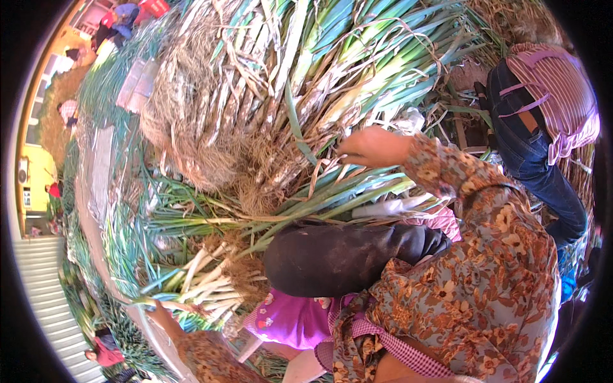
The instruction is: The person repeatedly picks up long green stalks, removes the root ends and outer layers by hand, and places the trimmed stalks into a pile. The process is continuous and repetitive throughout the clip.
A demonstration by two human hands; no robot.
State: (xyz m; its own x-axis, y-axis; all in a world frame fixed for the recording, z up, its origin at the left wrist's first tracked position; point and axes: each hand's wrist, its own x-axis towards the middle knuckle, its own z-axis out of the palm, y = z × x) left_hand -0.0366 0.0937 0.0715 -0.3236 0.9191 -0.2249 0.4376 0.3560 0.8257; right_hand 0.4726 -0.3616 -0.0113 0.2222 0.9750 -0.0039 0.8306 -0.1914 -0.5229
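At the lower left, my left hand (164,320) is closed around a leek (182,306), just above a bunch of trimmed leeks (215,287) with white stems and brown roots. My right hand (376,146) is blurred, over the near side of a large heap of leeks (268,95). Its fingertips are beside dry, papery leaves, and whether they grip any of them is unclear. The heap's leeks have soil-stained stems and long matted roots (177,81). Between my hands are my dark-covered knee (349,258) and a purple apron (292,321).
A person in jeans (531,167) and a striped top bends over at the right. More leeks (191,215) lie beside my knee. Other people work at the far left, one in a red top (107,353). A grey board (101,172) lies among leeks beyond the heap.
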